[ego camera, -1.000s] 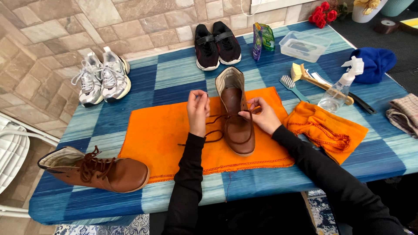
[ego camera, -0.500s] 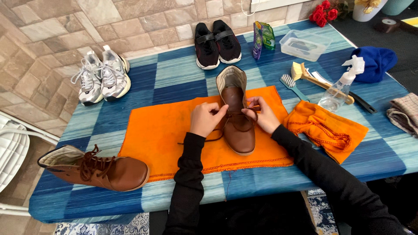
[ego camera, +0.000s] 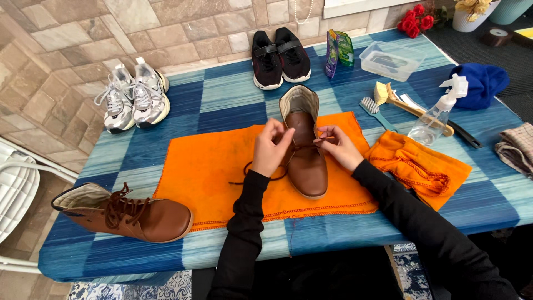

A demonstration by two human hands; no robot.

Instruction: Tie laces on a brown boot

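Since a second ago both hands sit higher on the laces | left hand (ego camera: 273, 149) and right hand (ego camera: 337, 147) each pinch dark cord lace (ego camera: 261, 173) | smooth brown leather ankle boot (ego camera: 304, 145) lies on fuzzy orange cloth (ego camera: 216, 166), blue checked desk (ego camera: 222, 105) | second matching boot (ego camera: 125, 213) at desk's left; two boots.

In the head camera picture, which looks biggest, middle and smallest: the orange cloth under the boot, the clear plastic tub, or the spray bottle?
1. Orange cloth, by far the largest.
2. Clear plastic tub.
3. Spray bottle.
The tub and bottle look close in size, and the tub sits farther from the camera, so that order is unsure.
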